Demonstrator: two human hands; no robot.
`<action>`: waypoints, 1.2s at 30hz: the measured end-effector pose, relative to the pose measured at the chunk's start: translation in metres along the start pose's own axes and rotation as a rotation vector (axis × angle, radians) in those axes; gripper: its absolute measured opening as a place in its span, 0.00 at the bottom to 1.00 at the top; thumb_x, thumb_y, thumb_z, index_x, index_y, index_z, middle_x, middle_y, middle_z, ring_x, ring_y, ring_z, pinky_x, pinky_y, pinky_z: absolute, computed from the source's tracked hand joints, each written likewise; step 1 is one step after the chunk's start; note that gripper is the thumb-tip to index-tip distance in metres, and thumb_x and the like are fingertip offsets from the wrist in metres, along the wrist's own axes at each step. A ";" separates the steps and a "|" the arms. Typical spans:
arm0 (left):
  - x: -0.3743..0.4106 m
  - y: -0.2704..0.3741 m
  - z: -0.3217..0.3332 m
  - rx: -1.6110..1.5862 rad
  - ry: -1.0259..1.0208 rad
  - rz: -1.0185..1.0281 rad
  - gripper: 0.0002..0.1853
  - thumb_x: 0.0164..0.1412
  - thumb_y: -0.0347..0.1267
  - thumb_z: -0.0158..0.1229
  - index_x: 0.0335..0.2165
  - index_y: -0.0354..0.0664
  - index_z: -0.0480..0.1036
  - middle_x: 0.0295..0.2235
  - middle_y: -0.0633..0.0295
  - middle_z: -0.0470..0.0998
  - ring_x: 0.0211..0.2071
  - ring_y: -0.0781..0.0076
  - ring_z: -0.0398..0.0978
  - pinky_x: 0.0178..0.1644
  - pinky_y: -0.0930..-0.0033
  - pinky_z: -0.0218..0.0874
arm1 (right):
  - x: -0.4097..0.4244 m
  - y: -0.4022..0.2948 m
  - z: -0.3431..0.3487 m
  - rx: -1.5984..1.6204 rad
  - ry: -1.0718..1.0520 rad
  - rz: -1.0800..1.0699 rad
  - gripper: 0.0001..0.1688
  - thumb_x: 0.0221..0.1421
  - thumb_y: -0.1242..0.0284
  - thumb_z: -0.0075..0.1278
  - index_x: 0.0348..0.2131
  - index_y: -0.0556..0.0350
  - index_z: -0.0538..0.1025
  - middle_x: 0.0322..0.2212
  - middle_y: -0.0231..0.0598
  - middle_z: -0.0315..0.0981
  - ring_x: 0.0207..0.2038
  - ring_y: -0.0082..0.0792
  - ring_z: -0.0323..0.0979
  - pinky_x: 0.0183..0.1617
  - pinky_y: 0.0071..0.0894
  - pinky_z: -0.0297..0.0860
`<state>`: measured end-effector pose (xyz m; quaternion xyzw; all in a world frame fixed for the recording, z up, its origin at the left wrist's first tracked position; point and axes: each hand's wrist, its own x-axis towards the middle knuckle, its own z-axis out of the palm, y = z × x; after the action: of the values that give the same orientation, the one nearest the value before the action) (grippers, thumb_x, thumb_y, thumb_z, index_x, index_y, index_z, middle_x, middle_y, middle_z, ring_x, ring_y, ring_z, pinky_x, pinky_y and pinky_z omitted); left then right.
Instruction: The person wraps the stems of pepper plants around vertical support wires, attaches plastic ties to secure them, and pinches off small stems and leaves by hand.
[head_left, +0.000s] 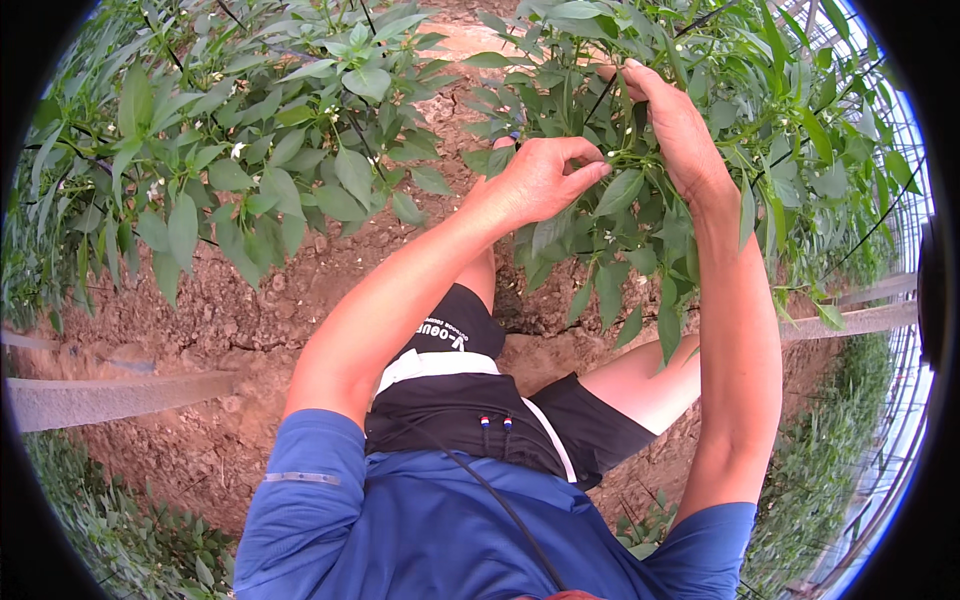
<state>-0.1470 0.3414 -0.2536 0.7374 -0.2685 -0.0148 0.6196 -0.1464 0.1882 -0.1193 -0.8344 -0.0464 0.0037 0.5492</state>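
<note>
My left hand (551, 176) reaches into a leafy pepper plant (622, 195) with small white flowers. Its thumb and finger are pinched together at the tip of a thin green shoot (634, 159). Higher up and to the right, my right hand (660, 105) is among the upper leaves of the same plant, fingers bent around the foliage. Leaves partly hide those fingertips, so what they grip cannot be told. A dark, narrow shape hangs beside the right palm, too shaded to name. A black cord (601, 99) runs through the plant between the hands.
Another flowering pepper plant (277, 157) stands on the left, with dark support cords through it. Dry, cracked soil (262, 307) lies between the rows. Pale bars (120, 397) extend at left and right. My bent legs (637, 382) are under my arms. Greenhouse framing curves along the right edge.
</note>
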 end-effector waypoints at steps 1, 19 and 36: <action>0.006 0.002 0.000 0.043 0.003 0.016 0.13 0.66 0.37 0.64 0.41 0.37 0.81 0.28 0.62 0.83 0.30 0.77 0.78 0.37 0.70 0.70 | 0.000 0.000 -0.002 -0.042 0.008 -0.005 0.35 0.70 0.51 0.41 0.58 0.61 0.76 0.53 0.42 0.76 0.56 0.31 0.69 0.66 0.31 0.57; -0.003 -0.011 0.014 0.195 0.454 0.272 0.09 0.65 0.29 0.59 0.41 0.35 0.77 0.34 0.51 0.80 0.29 0.54 0.80 0.37 0.61 0.73 | -0.017 0.009 0.006 0.019 0.075 0.130 0.41 0.64 0.50 0.50 0.62 0.64 0.68 0.62 0.52 0.64 0.67 0.41 0.58 0.71 0.42 0.50; -0.163 -0.041 -0.009 0.389 -0.039 0.162 0.09 0.62 0.24 0.62 0.43 0.36 0.77 0.35 0.53 0.81 0.32 0.60 0.82 0.36 0.63 0.74 | -0.288 0.029 -0.033 0.532 -0.152 0.220 0.20 0.70 0.74 0.51 0.57 0.64 0.73 0.51 0.41 0.78 0.56 0.28 0.73 0.62 0.31 0.68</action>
<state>-0.2677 0.4201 -0.3397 0.8188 -0.3366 0.0728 0.4593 -0.4290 0.1230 -0.1459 -0.6586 0.0058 0.1375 0.7398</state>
